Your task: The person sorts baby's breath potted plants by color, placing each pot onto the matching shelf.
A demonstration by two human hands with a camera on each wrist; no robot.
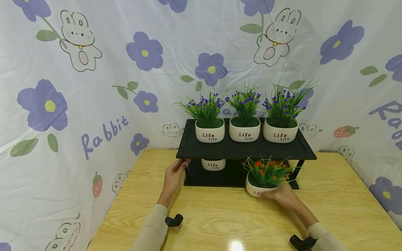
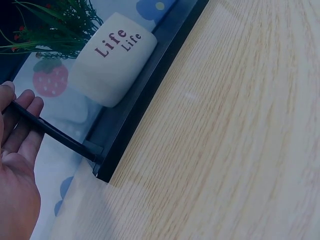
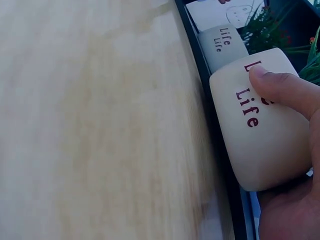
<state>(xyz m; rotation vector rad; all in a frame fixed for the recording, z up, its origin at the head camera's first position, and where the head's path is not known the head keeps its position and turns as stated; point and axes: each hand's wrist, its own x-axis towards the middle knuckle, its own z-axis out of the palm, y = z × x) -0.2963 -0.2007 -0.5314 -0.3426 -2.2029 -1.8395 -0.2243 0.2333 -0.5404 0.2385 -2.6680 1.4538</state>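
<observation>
My right hand [image 1: 284,195] grips a white flowerpot [image 3: 262,135] lettered "Life Life". Its thumb lies across the front lettering, and red artificial flowers [image 1: 267,170] rise from the pot. This pot overlaps the front edge of the lower tier of a black two-tier shelf [image 1: 220,150], near the right end. At the shelf's left side my left hand [image 1: 174,174] holds the front post [image 2: 60,134], close under the upper tier. Another white flowerpot [image 2: 115,60] stands on the lower tier toward the left; the upper tier hides its plant in the head view.
Three white pots of purple flowers, the left pot [image 1: 209,132], middle pot [image 1: 245,130] and right pot [image 1: 280,132], stand in a row on the upper tier. The shelf sits on a wooden table [image 1: 220,216], before a rabbit-and-flower patterned curtain [image 1: 176,76].
</observation>
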